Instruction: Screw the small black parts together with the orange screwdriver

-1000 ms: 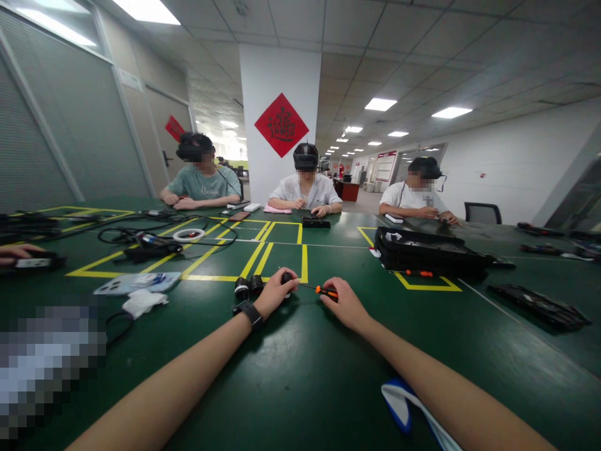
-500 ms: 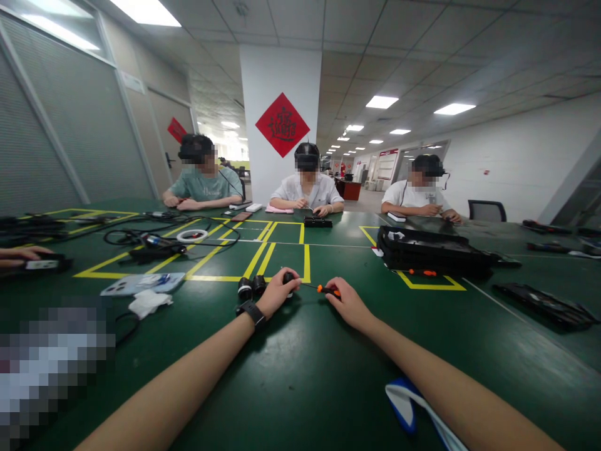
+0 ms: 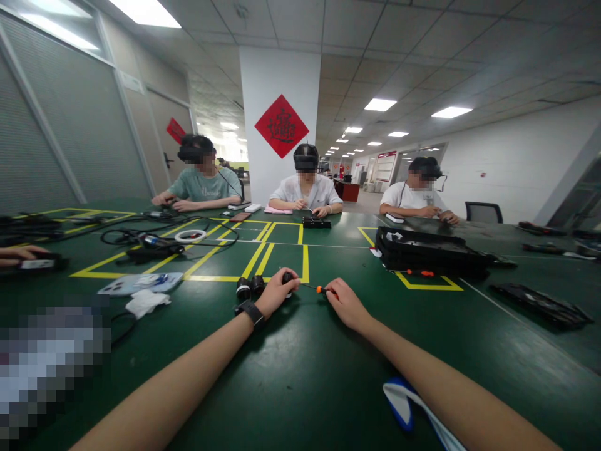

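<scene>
My left hand [image 3: 276,293] is closed around a small black round part [image 3: 287,277], whose exact kind I cannot make out. In my right hand [image 3: 348,303] is a screwdriver [image 3: 320,289] with an orange and black handle, gripped between the fingers. Its thin shaft points left, and the tip reaches the black part; whether it sits in a screw is too small to tell. Just left of my left hand, two short black cylinders, one with a white band [image 3: 243,289] and one plain [image 3: 257,285], stand on the green table [image 3: 300,388].
A pale blue phone case [image 3: 117,285] and a crumpled tissue [image 3: 148,302] lie to the left, cables [image 3: 154,239] beyond. Black casings [image 3: 427,250], an orange tool [image 3: 420,273] and a dark panel [image 3: 539,305] are at right. A blue-white strap [image 3: 399,401] lies nearer. Several people sit around.
The view has shifted slightly. My hands hold the same screwdriver and black part in nearly the same pose. Across the table, the left co-worker's hands have moved a little left.
</scene>
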`<state>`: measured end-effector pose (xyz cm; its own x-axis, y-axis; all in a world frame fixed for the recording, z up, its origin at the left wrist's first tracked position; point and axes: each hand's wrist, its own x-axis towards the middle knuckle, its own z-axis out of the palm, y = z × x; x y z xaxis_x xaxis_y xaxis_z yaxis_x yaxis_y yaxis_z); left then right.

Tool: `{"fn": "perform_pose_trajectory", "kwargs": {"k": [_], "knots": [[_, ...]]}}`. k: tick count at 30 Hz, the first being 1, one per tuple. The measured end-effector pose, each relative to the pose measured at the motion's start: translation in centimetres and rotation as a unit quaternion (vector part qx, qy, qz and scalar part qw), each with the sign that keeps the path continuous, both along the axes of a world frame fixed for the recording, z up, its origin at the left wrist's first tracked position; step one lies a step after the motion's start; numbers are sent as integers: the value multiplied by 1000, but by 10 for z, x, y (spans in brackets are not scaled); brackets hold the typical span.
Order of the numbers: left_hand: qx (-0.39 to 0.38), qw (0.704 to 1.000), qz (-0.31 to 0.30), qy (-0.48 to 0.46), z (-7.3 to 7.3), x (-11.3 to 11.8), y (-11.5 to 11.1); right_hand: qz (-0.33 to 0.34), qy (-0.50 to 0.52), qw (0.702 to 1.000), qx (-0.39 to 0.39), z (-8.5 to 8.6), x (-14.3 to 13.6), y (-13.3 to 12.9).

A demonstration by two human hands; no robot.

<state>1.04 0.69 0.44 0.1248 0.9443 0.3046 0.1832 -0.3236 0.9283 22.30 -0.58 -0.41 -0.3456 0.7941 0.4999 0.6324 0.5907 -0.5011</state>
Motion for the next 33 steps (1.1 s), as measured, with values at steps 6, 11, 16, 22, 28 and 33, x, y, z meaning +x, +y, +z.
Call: {"fn": "perform_pose_trajectory", "kwargs": {"k": [6, 11, 16, 22, 28, 33], "knots": [[-3, 1000, 8, -1, -1, -1, 1, 7, 6, 1000, 0, 2, 0, 0], [2, 1000, -2, 0, 1, -2, 0, -5, 21, 999, -24, 6, -1, 0], [-1, 1000, 6, -3, 1, -1, -1, -5, 14, 1000, -23, 7, -2, -2], [-7, 1000, 14, -9, 1, 1, -2, 5, 12, 1000, 5, 7, -2, -6], [-10, 1000, 13, -13, 3, 1, -2, 12, 12, 1000, 16, 8, -2, -8], [-11, 1000, 13, -8, 3, 0, -2, 12, 28, 999, 8, 9, -2, -9]]}}
